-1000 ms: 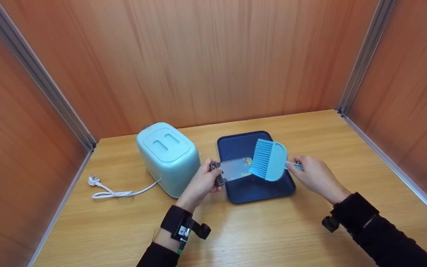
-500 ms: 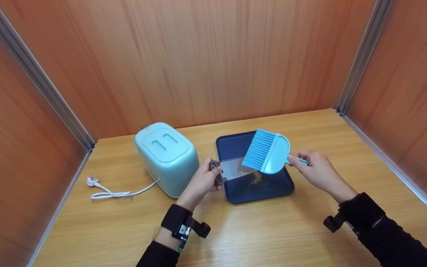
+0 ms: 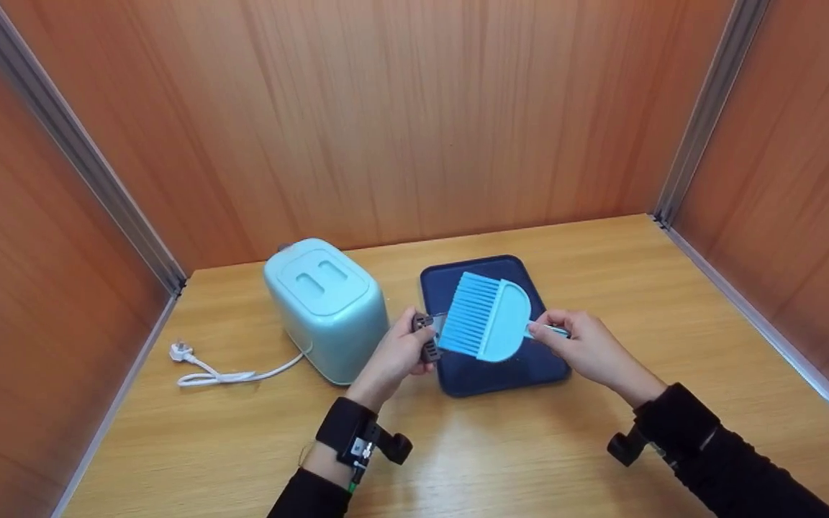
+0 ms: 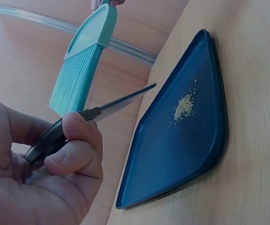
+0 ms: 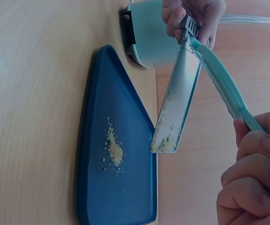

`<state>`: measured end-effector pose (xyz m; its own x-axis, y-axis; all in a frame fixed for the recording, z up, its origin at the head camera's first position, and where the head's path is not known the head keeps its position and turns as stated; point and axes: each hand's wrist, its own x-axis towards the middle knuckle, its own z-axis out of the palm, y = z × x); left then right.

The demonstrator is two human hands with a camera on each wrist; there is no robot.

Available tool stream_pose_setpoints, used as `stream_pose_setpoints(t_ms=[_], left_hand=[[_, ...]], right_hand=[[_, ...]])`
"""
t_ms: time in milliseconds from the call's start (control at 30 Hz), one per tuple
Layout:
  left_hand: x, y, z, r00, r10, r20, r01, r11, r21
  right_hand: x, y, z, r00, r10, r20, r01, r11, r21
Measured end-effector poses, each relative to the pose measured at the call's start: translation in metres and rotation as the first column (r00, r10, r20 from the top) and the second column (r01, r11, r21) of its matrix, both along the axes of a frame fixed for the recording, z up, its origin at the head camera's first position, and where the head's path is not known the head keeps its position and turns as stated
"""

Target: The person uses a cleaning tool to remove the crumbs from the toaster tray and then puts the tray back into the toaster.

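Observation:
My left hand grips the dark slotted end of a toaster's crumb tray, a shallow metal plate held tilted over a navy serving tray. In the right wrist view, crumbs cling along its lower end. My right hand holds a light-blue hand brush by its thin handle. The bristles are by the crumb tray's handle end, and from the head view the brush hides most of the metal plate. A small heap of yellowish crumbs lies on the navy tray.
A mint-green toaster stands left of the navy tray. Its white cord and plug lie on the wooden table to the far left. Wood-look panels enclose the back and both sides.
The brush lifted to the upper right, then came back left and down to the crumb tray's handle end. Crumbs dropped onto the navy tray. My left hand stayed nearly still.

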<state>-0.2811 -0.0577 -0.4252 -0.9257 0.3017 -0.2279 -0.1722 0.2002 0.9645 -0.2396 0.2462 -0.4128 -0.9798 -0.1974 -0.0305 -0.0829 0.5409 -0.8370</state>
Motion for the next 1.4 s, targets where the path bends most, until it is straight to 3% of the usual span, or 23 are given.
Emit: stream_pose_setpoints(t_ms=[233, 400, 733, 1200, 1400], left_hand=[[0.001, -0.001, 0.001, 1.0, 0.003, -0.006, -0.003, 1.0, -0.002], [0.001, -0.001, 0.0, 1.0, 0.009, -0.004, -0.009, 1.0, 0.003], [0.002, -0.003, -0.001, 1.0, 0.015, -0.007, -0.015, 1.0, 0.009], [0.003, -0.005, -0.003, 0.999, 0.019, -0.038, -0.019, 1.0, -0.004], [0.003, -0.005, -0.004, 0.999, 0.02, -0.039, -0.021, 1.0, -0.009]], right_hand=[[-0.002, -0.006, -0.004, 0.998, 0.015, -0.053, -0.012, 0.998, 0.057], [-0.002, 0.0, -0.003, 0.999, -0.02, -0.026, 0.023, 0.994, 0.103], [-0.002, 0.01, -0.006, 0.995, -0.086, -0.05, 0.097, 0.958, 0.269], [-0.001, 0.022, -0.009, 0.966, -0.085, -0.244, 0.185, 0.888, 0.422], [0.0, 0.028, -0.006, 0.945, -0.09, -0.314, 0.224, 0.877, 0.425]])
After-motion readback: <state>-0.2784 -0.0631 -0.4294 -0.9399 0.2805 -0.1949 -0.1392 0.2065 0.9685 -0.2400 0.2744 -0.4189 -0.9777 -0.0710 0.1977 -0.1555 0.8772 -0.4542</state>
